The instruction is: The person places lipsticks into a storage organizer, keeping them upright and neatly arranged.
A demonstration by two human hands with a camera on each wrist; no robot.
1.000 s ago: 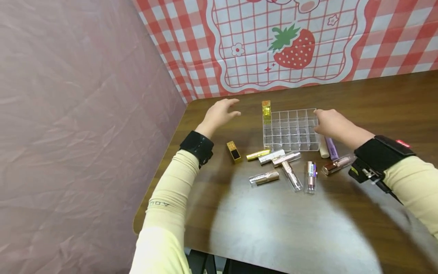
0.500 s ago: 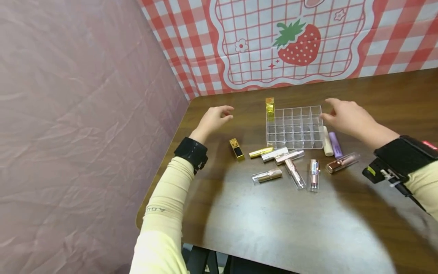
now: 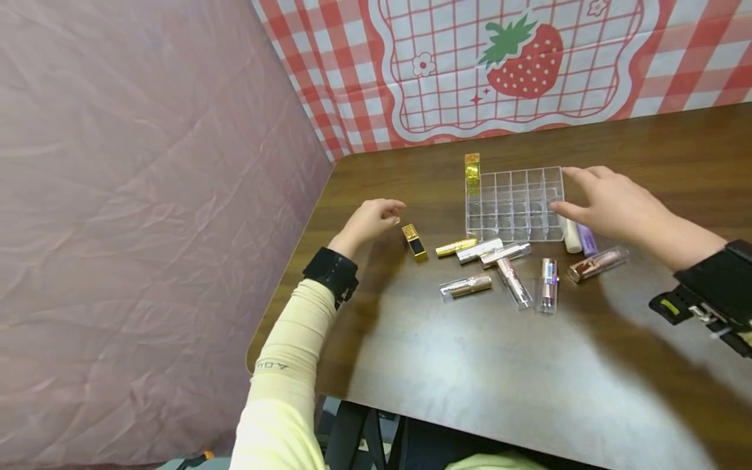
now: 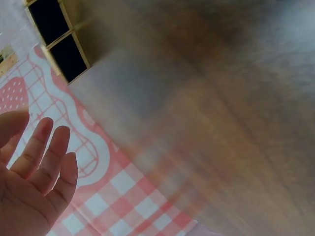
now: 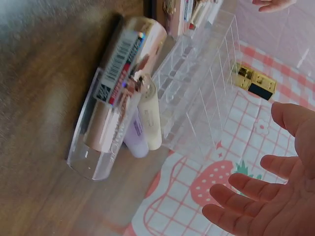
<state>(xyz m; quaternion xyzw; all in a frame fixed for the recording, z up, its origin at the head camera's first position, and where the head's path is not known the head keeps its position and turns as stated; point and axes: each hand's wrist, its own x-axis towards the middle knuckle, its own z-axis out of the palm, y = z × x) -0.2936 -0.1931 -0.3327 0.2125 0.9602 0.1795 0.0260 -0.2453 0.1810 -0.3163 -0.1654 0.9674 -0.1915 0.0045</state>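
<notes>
My left hand (image 3: pixel 370 222) hovers with loosely bent fingers just left of a gold-and-black lipstick (image 3: pixel 414 243), holding nothing. That lipstick looms large in the left wrist view, above the fingers. My right hand (image 3: pixel 617 202) is at the right side of a clear acrylic divided organizer (image 3: pixel 517 203); its thumb overlaps the organizer's edge. In the right wrist view, its fingers (image 5: pixel 236 196) are spread and empty. A gold lipstick (image 3: pixel 472 171) stands upright in the organizer's back left compartment. Under the right hand lie a cream tube (image 3: pixel 571 238) and a purple tube (image 3: pixel 587 241).
Several lipsticks lie in front of the organizer, including a gold tube (image 3: pixel 456 247), a silver tube (image 3: pixel 480 250) and a clear-capped one (image 3: pixel 466 286). A rose-brown lipstick (image 3: pixel 598 264) lies at the right. A checkered strawberry cloth (image 3: pixel 435 78) hangs behind the wooden table (image 3: pixel 446 352).
My left hand has come nearer the front, closer to the gold-and-black lipstick. My right hand has let go of the organizer's right edge and spread its fingers. The head view has tilted down.
</notes>
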